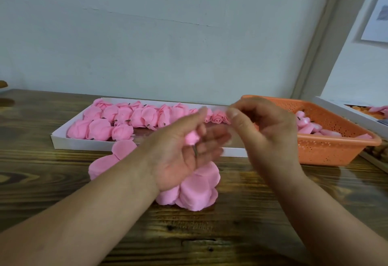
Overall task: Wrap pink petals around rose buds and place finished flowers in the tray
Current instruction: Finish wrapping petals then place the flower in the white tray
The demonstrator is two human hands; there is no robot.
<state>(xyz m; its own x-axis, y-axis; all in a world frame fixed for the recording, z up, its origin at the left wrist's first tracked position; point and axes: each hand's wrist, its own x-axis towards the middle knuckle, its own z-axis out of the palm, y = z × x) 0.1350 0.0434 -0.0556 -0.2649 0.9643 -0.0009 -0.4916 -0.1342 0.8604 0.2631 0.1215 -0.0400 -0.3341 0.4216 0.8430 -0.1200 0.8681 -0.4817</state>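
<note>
Left hand (184, 156): palm up, fingers loosely curled round a pink rose bud (192, 138), stem down.
Right hand (262, 133): raised just beside it, fingertips pinched; contents blurred, cannot tell.
Petals (195, 190): stacked under left hand.
Tray (84, 143): beyond both hands, holding finished flowers (117, 118).

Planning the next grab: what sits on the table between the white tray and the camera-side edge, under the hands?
Head view: stacked pink petals, partly under the left hand, below the tray; nearer, bare wood.
</note>
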